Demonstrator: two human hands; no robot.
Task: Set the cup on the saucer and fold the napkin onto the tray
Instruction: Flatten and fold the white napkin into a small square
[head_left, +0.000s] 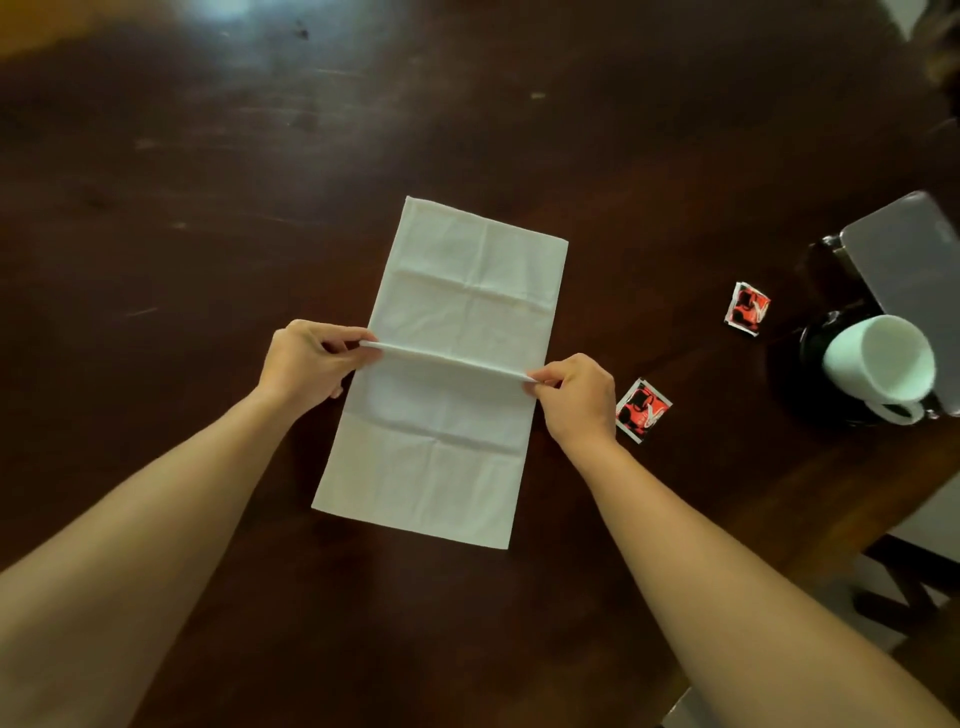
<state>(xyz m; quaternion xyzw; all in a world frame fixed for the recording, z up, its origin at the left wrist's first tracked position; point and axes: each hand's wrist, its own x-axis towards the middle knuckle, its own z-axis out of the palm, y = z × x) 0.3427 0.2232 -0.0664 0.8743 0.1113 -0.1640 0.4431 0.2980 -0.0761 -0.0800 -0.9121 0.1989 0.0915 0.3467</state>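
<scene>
A white napkin (457, 291) lies spread lengthwise on the dark wooden table (208, 182). My left hand (306, 361) pinches its left edge and my right hand (576, 397) pinches its right edge, and between them a ridge of the cloth is lifted across its middle. At the right, a white cup (883, 364) sits tilted on a dark saucer (795, 364). A grey tray (914, 265) lies just behind the cup at the right border.
Two small red and black sachets lie on the table: one sachet (642, 410) right beside my right hand, another sachet (747, 309) nearer the saucer. The table's edge runs along the lower right, with chair parts and floor beyond it.
</scene>
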